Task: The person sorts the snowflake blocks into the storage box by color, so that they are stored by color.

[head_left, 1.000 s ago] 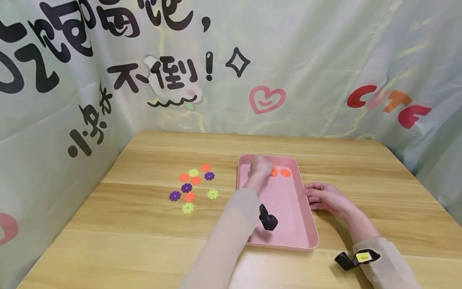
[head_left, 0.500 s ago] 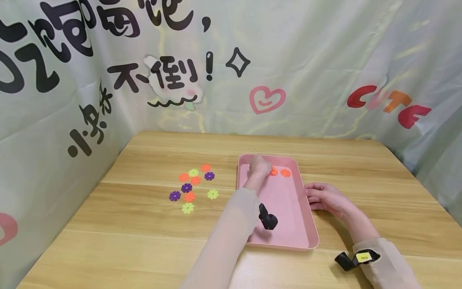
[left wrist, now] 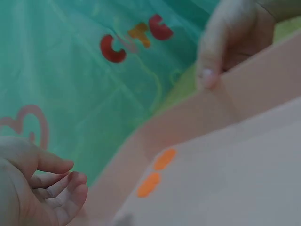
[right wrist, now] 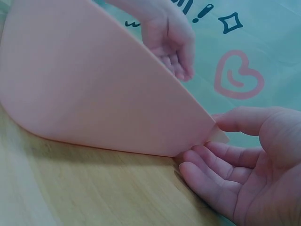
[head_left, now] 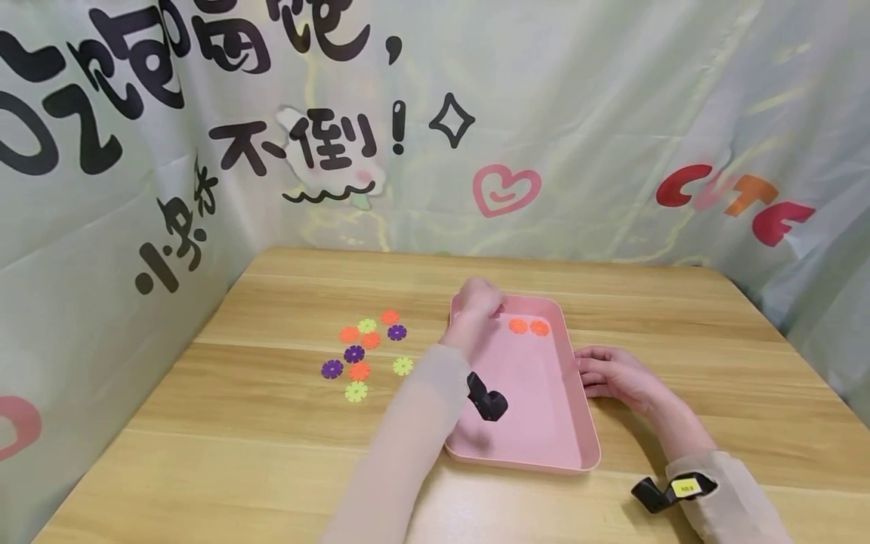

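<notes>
Over the far left corner of the pink tray (head_left: 530, 408) hovers my left hand (head_left: 481, 297), its fingers loosely curled. In the left wrist view no object shows between its thumb and fingers. Two orange notched plastic discs (head_left: 529, 327) lie flat inside the tray near its far end. A small dark patch (left wrist: 124, 220) shows on the tray floor below the left hand, too blurred to name. At the tray's right side, my right hand (right wrist: 249, 165) pinches the wall, thumb over the rim and fingers against the outside.
Left of the tray, several notched discs in orange, purple (head_left: 354, 354) and yellow-green (head_left: 356, 391) lie scattered on the wooden table (head_left: 224, 423). A printed curtain (head_left: 584, 136) hangs behind and beside the table. Black wrist cameras (head_left: 488, 400) sit on both sleeves.
The left hand has risen and drawn slightly left, away from the tray floor, uncovering the nearer orange disc fully. The right hand stays on the tray wall.
</notes>
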`<state>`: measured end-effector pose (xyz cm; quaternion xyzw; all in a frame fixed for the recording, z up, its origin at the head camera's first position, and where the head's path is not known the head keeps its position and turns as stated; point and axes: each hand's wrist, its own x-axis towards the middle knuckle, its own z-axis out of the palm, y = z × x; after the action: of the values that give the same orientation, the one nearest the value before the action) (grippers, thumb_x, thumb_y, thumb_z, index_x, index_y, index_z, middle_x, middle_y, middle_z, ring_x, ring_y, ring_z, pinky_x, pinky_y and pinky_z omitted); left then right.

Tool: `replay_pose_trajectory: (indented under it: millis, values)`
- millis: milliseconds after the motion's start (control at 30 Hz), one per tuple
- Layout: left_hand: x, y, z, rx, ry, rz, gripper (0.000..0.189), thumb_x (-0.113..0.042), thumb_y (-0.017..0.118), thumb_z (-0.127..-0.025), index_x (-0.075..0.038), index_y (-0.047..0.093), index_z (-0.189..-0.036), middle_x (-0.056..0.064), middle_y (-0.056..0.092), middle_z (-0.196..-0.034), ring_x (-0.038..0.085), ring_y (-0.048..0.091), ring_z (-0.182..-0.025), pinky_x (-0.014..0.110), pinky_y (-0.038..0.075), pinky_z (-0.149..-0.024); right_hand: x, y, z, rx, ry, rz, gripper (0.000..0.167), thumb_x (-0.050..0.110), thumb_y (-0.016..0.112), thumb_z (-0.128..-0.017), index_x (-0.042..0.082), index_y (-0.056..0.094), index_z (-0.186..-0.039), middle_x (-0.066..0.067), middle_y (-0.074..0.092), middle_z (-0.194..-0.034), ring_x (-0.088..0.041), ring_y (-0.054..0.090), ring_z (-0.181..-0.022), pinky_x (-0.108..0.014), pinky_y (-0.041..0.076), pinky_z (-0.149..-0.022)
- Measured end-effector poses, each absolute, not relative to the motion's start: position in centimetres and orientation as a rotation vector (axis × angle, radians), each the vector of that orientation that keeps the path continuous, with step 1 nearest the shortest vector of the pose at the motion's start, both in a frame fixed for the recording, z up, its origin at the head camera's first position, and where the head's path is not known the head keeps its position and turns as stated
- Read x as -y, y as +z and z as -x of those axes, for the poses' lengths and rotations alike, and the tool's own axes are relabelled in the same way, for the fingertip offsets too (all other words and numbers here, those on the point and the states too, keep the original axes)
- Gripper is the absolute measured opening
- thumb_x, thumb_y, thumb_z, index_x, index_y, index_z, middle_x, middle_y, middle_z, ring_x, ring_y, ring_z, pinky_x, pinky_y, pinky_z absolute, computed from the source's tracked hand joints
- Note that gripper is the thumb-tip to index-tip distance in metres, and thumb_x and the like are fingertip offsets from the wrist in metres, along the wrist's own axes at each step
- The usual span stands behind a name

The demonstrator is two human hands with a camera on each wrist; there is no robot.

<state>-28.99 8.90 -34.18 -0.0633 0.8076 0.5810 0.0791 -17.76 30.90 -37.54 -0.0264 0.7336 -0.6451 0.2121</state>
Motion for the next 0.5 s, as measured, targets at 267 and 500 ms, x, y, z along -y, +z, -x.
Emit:
replay_pose_trajectory:
  millis: [267, 500]
  values:
    - [-4.8, -30.9, 29.0, -2.205, 1.972, 0.072, 0.020, 0.003, 0.064, -0.080, 0.007, 0.067, -0.099, 0.014, 0.067, -0.080, 0.014, 0.059, -0.061, 0.032, 0.056, -0.069, -31.1, -37.8, 17.7, -2.045, -1.792, 0.052, 0.036, 0.016, 0.050, -0.096, -0.012, 0.043, -0.117, -0.002, 0.064, -0.091, -0.013, 0.064, -0.082, -0.031, 0.054, -0.075]
    - [1.4, -30.9, 29.7, -2.182, 2.009, 0.060, 0.031, 0.003, 0.062, -0.083, 0.010, 0.059, -0.113, 0.019, 0.066, -0.094, 0.016, 0.061, -0.068, 0.039, 0.052, -0.083, -31.0, -37.7, 17.7, -2.025, -1.810, 0.065, 0.033, 0.015, 0.051, -0.095, -0.011, 0.044, -0.115, -0.002, 0.064, -0.091, -0.014, 0.064, -0.082, -0.032, 0.054, -0.074]
